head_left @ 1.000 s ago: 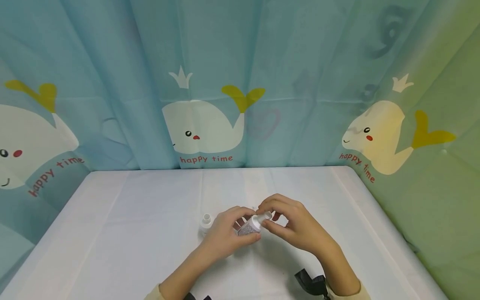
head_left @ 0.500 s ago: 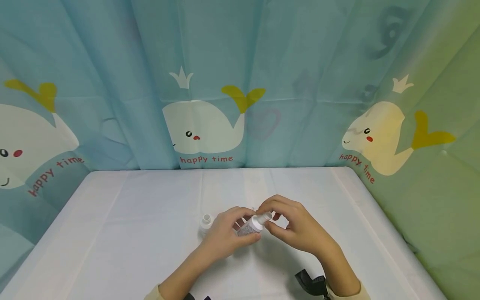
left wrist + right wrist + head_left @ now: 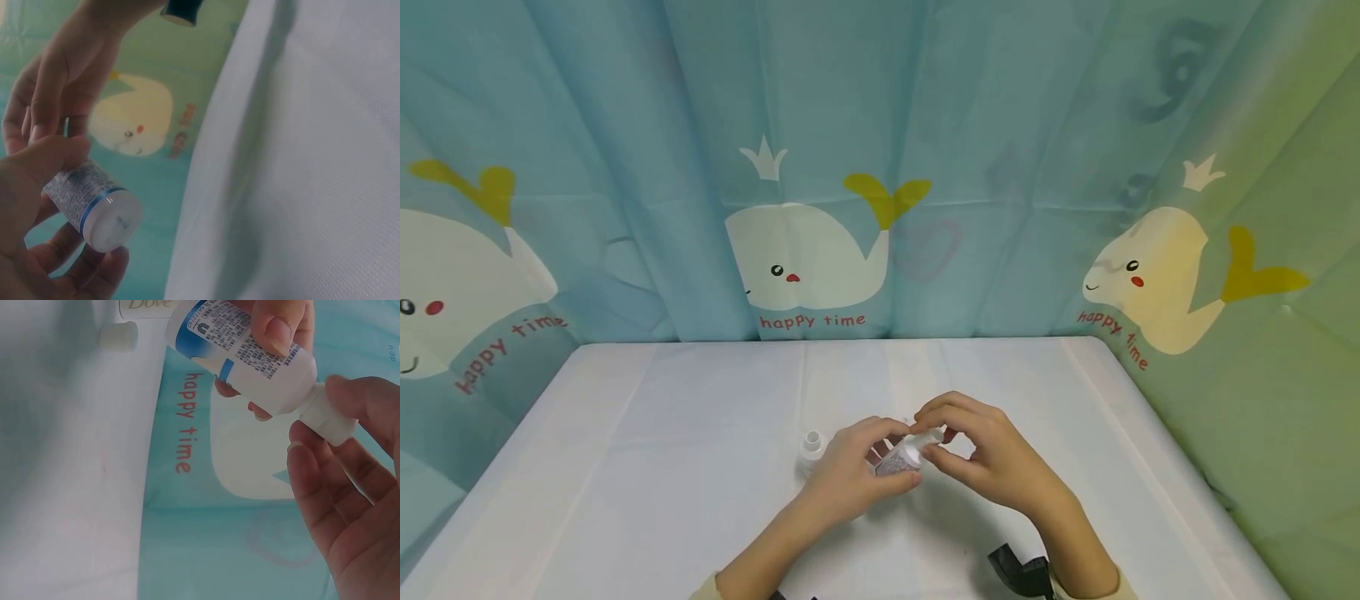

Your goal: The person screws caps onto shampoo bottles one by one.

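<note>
My left hand [image 3: 846, 475] grips a small white bottle [image 3: 250, 359] with a blue band and dense printed text, tilted and raised over the table. Its thumb and fingers wrap the body, and the base faces the camera in the left wrist view. At the other end, my right hand [image 3: 988, 454] pinches the white cap [image 3: 328, 415] between thumb and fingers. The cap sits on the neck of the bottle. Behind my left hand stands a second white bottle [image 3: 812, 448], its neck uncovered. In the right wrist view a loose white cap [image 3: 119, 336] lies near a Dove-labelled bottle [image 3: 149, 309].
A white cloth covers the table [image 3: 700, 433]. A blue-green curtain [image 3: 985, 167] printed with whales hangs along its back and right side. Black straps [image 3: 1024, 571] are at my wrists.
Half a second ago my right thumb was back from the cap, leaving more of it visible; now thumb and fingers close over it again. My left hand and the bottle stay nearly still.
</note>
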Motion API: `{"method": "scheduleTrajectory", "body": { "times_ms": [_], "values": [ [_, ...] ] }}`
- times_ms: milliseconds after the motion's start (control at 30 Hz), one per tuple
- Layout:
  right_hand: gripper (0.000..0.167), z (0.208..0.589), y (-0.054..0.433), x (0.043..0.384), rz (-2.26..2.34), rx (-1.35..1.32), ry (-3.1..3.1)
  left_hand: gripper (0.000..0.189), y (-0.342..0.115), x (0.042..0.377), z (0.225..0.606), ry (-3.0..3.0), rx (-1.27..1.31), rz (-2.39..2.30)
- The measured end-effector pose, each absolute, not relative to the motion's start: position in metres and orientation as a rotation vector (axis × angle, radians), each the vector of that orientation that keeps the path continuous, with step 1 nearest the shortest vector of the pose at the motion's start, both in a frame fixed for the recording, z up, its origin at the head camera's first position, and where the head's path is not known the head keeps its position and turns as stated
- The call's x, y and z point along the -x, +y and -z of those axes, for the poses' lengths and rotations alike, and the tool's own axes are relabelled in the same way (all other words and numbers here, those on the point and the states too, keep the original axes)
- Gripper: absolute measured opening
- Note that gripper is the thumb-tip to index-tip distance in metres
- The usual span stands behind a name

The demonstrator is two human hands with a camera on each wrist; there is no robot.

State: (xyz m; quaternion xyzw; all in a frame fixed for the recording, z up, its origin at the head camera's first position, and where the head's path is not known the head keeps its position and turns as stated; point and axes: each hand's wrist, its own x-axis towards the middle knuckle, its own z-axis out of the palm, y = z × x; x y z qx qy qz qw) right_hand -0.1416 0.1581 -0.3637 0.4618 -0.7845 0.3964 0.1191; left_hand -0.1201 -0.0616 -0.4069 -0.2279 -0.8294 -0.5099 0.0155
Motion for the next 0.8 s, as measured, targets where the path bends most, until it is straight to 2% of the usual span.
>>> {"method": "scheduleTrajectory", "body": {
  "times_ms": [167,500,800],
  "values": [
    [0.025,0.3645,0.1574,0.1418,-1.161,-1.348,-2.293,0.041,-0.0626,0.1201,0.4068,-2.569,0.712,1.582],
    [0.037,0.3641,0.1579,0.1418,-1.157,-1.38,-2.274,0.041,-0.0644,0.121,0.4068,-2.561,0.695,1.569],
    [0.035,0.3634,0.1584,0.1409,-1.116,-1.355,-2.281,0.041,-0.0632,0.1197,0.4061,-2.571,0.704,1.579]
  ]
}}
